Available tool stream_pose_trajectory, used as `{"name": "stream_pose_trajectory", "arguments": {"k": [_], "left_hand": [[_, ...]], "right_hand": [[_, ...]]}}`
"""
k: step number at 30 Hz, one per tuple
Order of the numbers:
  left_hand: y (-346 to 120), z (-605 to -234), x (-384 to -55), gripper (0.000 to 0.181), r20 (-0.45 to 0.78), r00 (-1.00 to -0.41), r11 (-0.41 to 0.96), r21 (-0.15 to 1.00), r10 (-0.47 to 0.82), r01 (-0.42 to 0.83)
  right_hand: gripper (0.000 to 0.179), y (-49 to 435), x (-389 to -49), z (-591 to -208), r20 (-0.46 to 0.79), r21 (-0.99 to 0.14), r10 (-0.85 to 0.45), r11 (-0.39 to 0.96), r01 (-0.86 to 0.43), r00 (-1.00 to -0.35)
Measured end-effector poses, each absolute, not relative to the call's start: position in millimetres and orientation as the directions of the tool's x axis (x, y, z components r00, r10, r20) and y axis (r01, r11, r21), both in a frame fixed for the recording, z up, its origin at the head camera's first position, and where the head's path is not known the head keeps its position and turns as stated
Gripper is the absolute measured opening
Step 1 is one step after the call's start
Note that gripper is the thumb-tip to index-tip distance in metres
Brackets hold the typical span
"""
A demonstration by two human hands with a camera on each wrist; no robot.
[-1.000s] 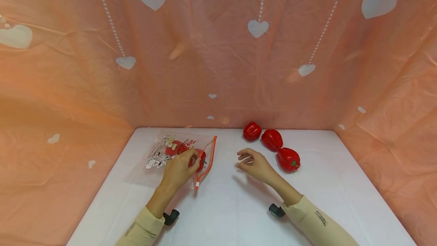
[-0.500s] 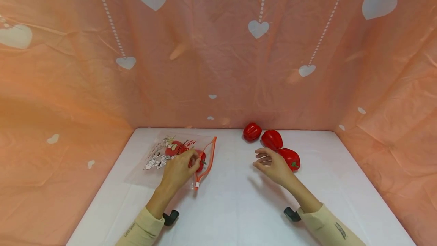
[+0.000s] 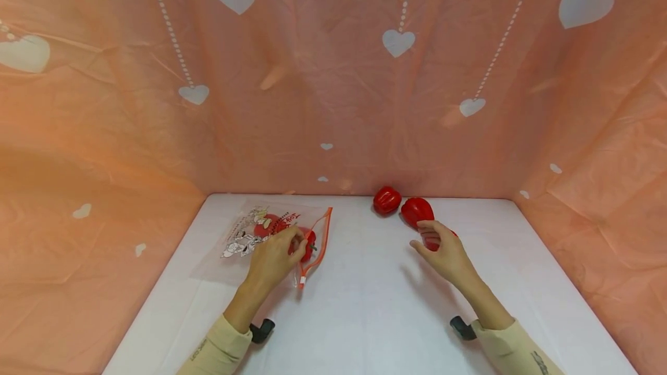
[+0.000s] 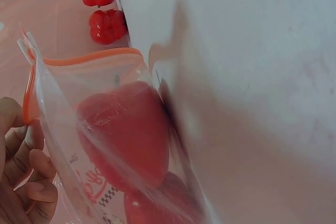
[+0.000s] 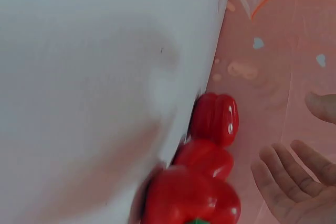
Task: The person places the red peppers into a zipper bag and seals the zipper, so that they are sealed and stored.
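My left hand (image 3: pixel 276 256) pinches the orange-edged mouth of a clear zip bag (image 3: pixel 213 265) printed with cartoon figures. Red bell peppers (image 4: pixel 126 135) lie inside the bag, seen through its plastic in the left wrist view. On the right, my right hand (image 3: pixel 445 250) hovers with parted, relaxed fingers over the nearest loose bell pepper (image 5: pixel 191 198), holding nothing. That pepper is mostly covered by the hand in the head view; its green stem shows in the right wrist view. Two more loose bell peppers, a middle one (image 3: pixel 417 212) and a far one (image 3: pixel 387 200), sit behind it.
A white table (image 3: pixel 354 317) carries everything. Behind and beside it hangs a peach curtain (image 3: pixel 333 103) with white hearts, meeting the table's back edge close behind the far peppers. A dark wrist-camera mount (image 3: pixel 462 327) juts from the right cuff, another (image 3: pixel 262 330) from the left.
My right hand has moved rightward from the middle of the table to above the nearest loose pepper. My left hand and the bag have stayed in place.
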State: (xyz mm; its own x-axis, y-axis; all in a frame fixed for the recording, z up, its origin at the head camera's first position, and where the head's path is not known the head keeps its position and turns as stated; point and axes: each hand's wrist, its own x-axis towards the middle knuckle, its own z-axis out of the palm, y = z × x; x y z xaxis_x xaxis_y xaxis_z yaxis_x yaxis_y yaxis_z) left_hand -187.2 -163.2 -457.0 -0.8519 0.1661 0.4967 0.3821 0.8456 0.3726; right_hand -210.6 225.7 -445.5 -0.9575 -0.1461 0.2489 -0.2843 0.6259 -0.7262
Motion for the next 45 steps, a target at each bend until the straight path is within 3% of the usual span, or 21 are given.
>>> {"name": "stream_pose_trajectory", "arguments": {"k": [14,32,45], "left_hand": [[-163,-457,-187,0.015,0.491,-0.855,0.851,0.366,0.167,0.376],[-164,-457,-186,0.016,0.504,-0.848,0.848,0.366,0.164,0.382],[-165,-456,-188,0.014,0.485,-0.861,0.848,0.384,0.152,0.366]], "right_hand": [[0.065,254,-211,-452,0.284,-0.624,-0.043,0.75,-0.219,-0.958],[0.085,270,-210,-463,0.095,-0.593,0.062,0.805,-0.007,-0.994],[0.08,278,-210,-466,-0.004,-0.615,0.099,0.785,0.081,-0.995]]}}
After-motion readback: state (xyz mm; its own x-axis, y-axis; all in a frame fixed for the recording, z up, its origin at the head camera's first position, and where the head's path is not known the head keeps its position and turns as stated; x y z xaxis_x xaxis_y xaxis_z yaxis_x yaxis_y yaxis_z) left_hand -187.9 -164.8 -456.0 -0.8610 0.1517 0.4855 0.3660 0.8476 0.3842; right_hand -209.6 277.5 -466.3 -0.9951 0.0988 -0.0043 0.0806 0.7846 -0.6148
